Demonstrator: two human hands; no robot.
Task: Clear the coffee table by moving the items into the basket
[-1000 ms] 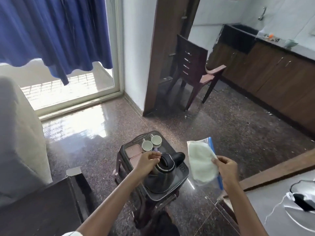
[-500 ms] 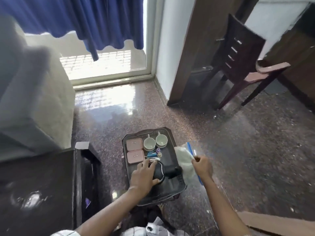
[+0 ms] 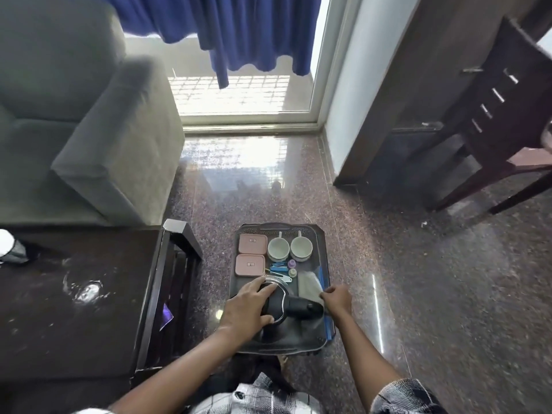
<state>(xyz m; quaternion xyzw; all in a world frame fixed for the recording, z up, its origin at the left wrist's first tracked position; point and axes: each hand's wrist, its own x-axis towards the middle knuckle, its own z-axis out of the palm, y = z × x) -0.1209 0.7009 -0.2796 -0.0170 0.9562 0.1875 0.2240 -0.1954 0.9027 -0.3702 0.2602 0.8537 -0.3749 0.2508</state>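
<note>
A dark grey basket (image 3: 234, 282) stands low on the floor beside the coffee table (image 3: 74, 309). In it lie two pink boxes (image 3: 252, 244), two pale cups (image 3: 278, 249), a few small blue and purple items (image 3: 282, 268) and a black electric kettle (image 3: 300, 307). My left hand (image 3: 248, 309) grips the kettle's top, which rests in the basket's near half. My right hand (image 3: 337, 300) pinches the edge of a blue-zip plastic bag with white cloth (image 3: 309, 283), which lies along the basket's right side, partly under the kettle handle.
A white object (image 3: 6, 245) sits at the dark coffee table's far left edge. A grey sofa (image 3: 89, 130) stands behind the table. At the right are a dark wooden chair (image 3: 493, 115) and a door frame. Polished stone floor surrounds the basket.
The view swung left and down over the basket. My right hand brought the bag from mid-air down into the basket's right side. My left hand stayed on the kettle.
</note>
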